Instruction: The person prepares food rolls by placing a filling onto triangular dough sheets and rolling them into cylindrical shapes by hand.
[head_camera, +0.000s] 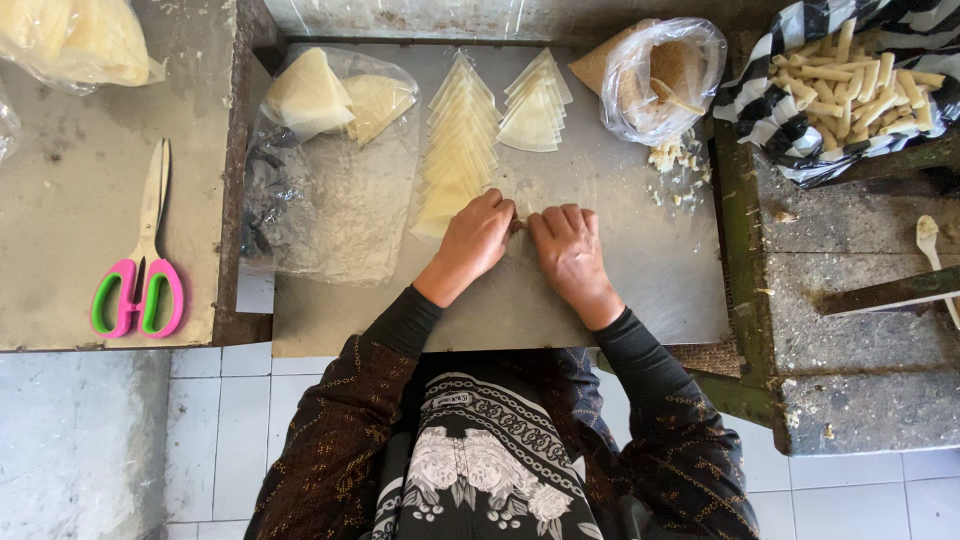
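My left hand (474, 240) and my right hand (568, 250) rest side by side on a metal work board (640, 290), fingers curled down over a pale pastry roll (522, 224) that shows only as a sliver between them. Just beyond my left hand lies a fanned row of thin triangular wrappers (458, 150). A second, smaller fan of wrappers (534, 108) lies further back.
A clear plastic bag with more triangular wrappers (330, 100) lies at the left of the board. A bag of crumbly filling (668, 80) stands at the back right, crumbs beside it. A striped-cloth basket of finished rolls (860, 85) is far right. Pink-and-green scissors (140, 290) lie on the left table.
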